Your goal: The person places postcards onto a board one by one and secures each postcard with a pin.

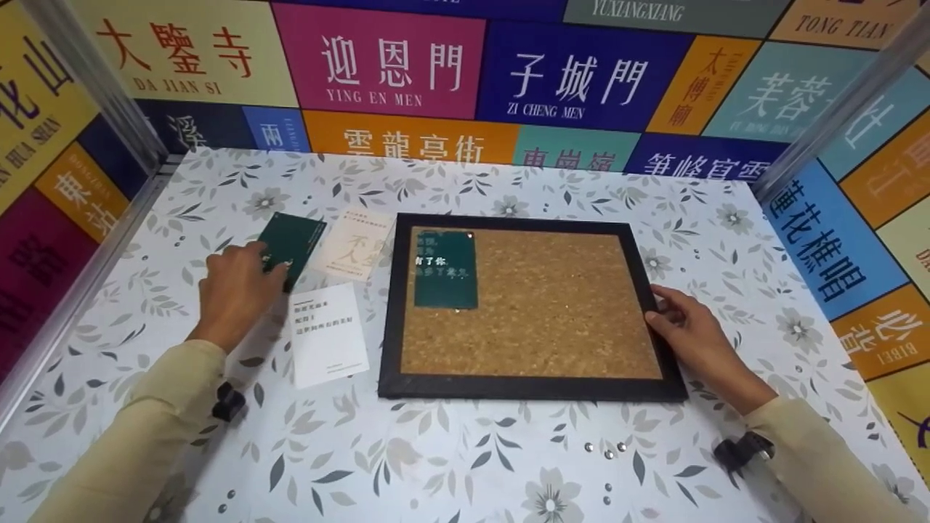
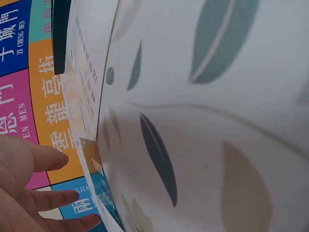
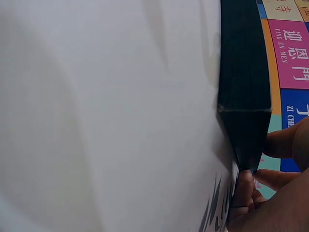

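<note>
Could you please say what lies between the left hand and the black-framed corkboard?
The head view shows a green rectangular card partly under the hand, a cream rectangular card and white rectangular card.

A dark green rectangular card (image 1: 299, 240) with small pale lettering lies flat, at a slant; to its right, a wide cork board (image 1: 552, 312) in a thick black frame lies flat.

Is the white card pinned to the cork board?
No, the white card lies on the table, to the left of the cork board.
</note>
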### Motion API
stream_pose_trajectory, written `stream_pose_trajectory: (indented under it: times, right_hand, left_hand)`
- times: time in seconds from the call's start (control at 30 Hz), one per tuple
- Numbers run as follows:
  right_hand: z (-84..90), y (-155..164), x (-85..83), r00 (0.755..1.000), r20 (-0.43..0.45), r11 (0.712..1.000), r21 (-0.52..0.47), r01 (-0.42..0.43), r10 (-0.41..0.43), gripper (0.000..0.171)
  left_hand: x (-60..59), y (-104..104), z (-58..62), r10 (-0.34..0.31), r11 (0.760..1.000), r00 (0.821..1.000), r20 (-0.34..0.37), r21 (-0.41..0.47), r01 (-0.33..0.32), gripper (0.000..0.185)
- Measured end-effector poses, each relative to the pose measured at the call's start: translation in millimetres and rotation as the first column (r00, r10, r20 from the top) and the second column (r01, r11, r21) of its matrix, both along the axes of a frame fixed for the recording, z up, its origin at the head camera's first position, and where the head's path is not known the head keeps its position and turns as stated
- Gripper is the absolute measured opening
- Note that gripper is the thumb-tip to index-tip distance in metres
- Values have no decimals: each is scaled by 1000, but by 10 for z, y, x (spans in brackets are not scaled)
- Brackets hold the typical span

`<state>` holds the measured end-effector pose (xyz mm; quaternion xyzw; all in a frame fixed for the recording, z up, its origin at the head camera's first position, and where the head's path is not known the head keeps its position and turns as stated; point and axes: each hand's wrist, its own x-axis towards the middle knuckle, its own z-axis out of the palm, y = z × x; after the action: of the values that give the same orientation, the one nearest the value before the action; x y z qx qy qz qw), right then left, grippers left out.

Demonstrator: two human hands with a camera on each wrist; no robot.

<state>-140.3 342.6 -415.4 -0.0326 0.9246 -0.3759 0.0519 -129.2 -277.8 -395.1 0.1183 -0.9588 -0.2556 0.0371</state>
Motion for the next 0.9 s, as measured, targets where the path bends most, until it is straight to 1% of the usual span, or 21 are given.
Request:
stream_pose_trajectory:
  times: [0.1,0.3,0.5,0.57,0.73,0.83,0.9]
  right_hand:
    - [-5,6,6,1000,-13,1000,2,-4,4,58]
    - [-6,13,15,1000,-25,1000,13,-8,8,59]
    - [-14,12,8,1000,-16,1000,12,-8,9,58]
    - [-13,12,8,1000,-15,1000,9,-9,10,58]
    - [-6,13,15,1000,-14,1000,16,-4,4,59]
    - [-2,15,20,1000,-15,1000,16,0,0,58]
    - [0,15,23,1000,-17,1000,10,2,-2,58]
  left_hand:
    - [-10,-27,-18,8,1000,1000,23,1,-8,59]
    - [-41,-37,-28,22,1000,995,101,-7,-21,67]
    - [-80,6,-36,35,999,981,190,-20,-32,93]
    - [-86,14,-44,32,999,981,190,-26,-27,98]
    - [-104,2,-44,37,999,985,167,-43,-30,95]
    - [-132,-20,-37,54,998,984,169,-21,-51,98]
    - [-150,-37,-39,64,998,985,157,1,-65,99]
